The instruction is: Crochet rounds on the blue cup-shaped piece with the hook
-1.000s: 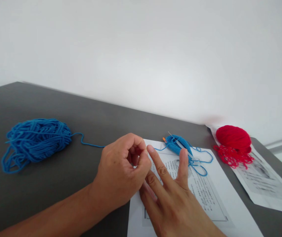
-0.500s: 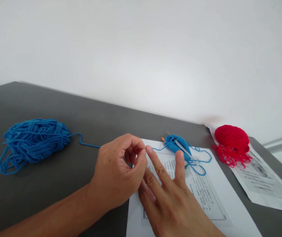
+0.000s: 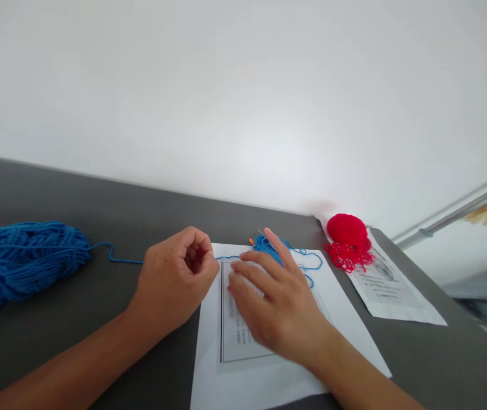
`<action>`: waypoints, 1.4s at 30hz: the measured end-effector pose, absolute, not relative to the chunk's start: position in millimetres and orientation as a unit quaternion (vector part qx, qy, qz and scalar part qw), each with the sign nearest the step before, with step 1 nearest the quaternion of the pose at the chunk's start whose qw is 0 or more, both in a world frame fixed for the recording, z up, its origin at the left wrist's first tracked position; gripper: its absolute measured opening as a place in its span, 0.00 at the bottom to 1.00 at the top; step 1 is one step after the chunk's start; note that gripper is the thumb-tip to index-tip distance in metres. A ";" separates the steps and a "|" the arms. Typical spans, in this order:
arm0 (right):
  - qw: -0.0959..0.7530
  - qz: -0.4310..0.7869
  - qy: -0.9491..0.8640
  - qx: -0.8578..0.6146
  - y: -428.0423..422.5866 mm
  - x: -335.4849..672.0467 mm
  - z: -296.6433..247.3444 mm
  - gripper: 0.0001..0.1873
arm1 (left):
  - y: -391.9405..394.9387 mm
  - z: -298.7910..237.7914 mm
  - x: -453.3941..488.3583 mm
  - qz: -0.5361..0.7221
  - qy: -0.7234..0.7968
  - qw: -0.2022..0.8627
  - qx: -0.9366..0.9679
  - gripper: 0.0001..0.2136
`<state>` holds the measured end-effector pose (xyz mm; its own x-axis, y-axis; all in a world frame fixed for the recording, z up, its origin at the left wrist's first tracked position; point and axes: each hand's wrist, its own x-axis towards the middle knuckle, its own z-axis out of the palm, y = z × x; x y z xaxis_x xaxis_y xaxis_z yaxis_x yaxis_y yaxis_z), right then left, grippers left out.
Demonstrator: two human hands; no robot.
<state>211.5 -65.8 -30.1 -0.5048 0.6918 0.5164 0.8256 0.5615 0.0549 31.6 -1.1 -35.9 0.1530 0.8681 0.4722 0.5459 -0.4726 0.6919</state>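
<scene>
My left hand (image 3: 177, 279) is closed in a pinch, thumb and forefinger tips together. Whatever sits between them is too small to make out. Above a printed sheet (image 3: 207, 353), my right hand (image 3: 280, 302) is open with its fingers apart, slightly blurred and a little right of the left hand. A blue knitted piece (image 3: 264, 245) lies at the sheet's far edge, partly hidden behind the right hand, with a small orange clip (image 3: 252, 242) at its left end. From the blue yarn skein (image 3: 34, 256), a blue strand (image 3: 122, 261) runs behind my left hand toward the knitting.
A red yarn ball (image 3: 348, 232) with loose loops rests on a second printed sheet (image 3: 397, 299) at the right. The dark grey table (image 3: 141, 205) meets a white wall (image 3: 184, 102) at the back. A metal rail (image 3: 414, 239) shows beyond the table's right edge.
My right hand has drawn away from the left fingertips and turned, its fingers now apart over the sheet. My left hand keeps its pinch. The whole view has shifted to the right.
</scene>
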 end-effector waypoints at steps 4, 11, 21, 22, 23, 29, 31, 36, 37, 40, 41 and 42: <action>0.182 -0.076 -0.742 -0.641 -47.3 253.6 -18.6 0.15 | 2.8 -35.8 30.1 0.429 0.476 0.223 0.735 0.04; 0.085 0.027 -0.689 -0.719 -27.4 288.6 -29.0 0.16 | 0.4 -40.1 32.5 0.434 0.430 0.245 0.753 0.04; 0.103 0.104 -0.715 -0.684 -33.0 268.1 13.1 0.16 | -0.7 -23.6 57.4 0.393 0.373 0.356 0.762 0.24; 0.104 0.121 -0.724 -0.672 -34.4 264.9 22.4 0.15 | 2.0 -22.8 59.2 0.380 0.357 0.386 0.761 0.29; 0.104 0.141 -0.733 -0.657 -35.5 261.8 31.6 0.13 | 4.8 -22.4 60.0 0.365 0.336 0.420 0.760 0.32; 0.063 0.304 -0.768 -0.560 -35.4 251.9 61.6 0.07 | 13.6 -21.7 45.0 0.217 0.206 0.614 0.731 0.26; 0.057 0.334 -0.762 -0.552 -34.4 254.2 59.3 0.08 | 14.4 -23.3 38.6 0.178 0.203 0.636 0.723 0.22; 0.095 0.361 -0.733 -0.569 -36.4 268.8 38.7 0.10 | 20.5 -29.8 33.8 0.184 0.276 0.614 0.716 0.08; 0.109 0.359 -0.727 -0.575 -37.0 272.0 33.9 0.10 | 22.3 -30.6 34.2 0.199 0.293 0.605 0.713 0.08; 0.167 0.329 -0.713 -0.596 -36.5 279.3 21.2 0.11 | 26.9 -31.7 35.9 0.247 0.339 0.558 0.716 0.10; 0.202 0.315 -0.706 -0.602 -35.5 280.4 17.7 0.11 | 28.2 -32.0 36.3 0.264 0.357 0.532 0.721 0.11; 0.241 0.301 -0.697 -0.605 -34.1 280.8 14.5 0.12 | 29.4 -32.2 36.5 0.282 0.380 0.501 0.724 0.12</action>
